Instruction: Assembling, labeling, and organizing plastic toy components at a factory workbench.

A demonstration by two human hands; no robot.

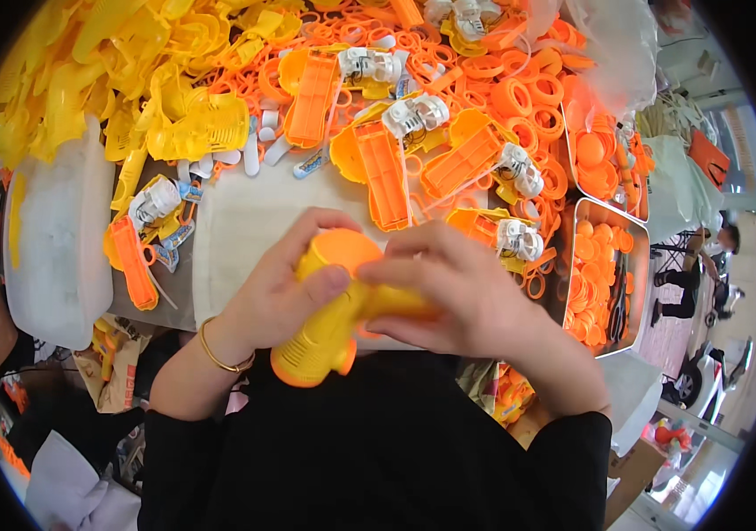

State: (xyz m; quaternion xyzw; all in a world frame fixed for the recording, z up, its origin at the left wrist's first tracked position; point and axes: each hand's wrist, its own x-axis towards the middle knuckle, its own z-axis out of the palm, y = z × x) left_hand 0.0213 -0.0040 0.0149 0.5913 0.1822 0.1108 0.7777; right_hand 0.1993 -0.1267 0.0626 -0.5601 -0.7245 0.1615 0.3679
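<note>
My left hand (297,283) is wrapped round a yellow plastic toy housing (309,345), its thumb across the front. The housing is a ribbed barrel with a round orange end (343,250) on top and an orange rim at its lower end. My right hand (449,288) closes on the side branch of the same housing, fingers reaching to the orange end. Motion blurs the right fingers, and they partly hide the branch. Beyond my hands lie part-built yellow toy shells with orange trays (381,177) and white motor units (415,115).
Yellow half-shells (192,115) are heaped at the back left, orange rings (513,97) at the back right. A metal tray (575,265) at the right holds orange discs and black-handled scissors or pliers. A translucent bin (59,257) stands left. A pale work mat (245,221) lies under my hands.
</note>
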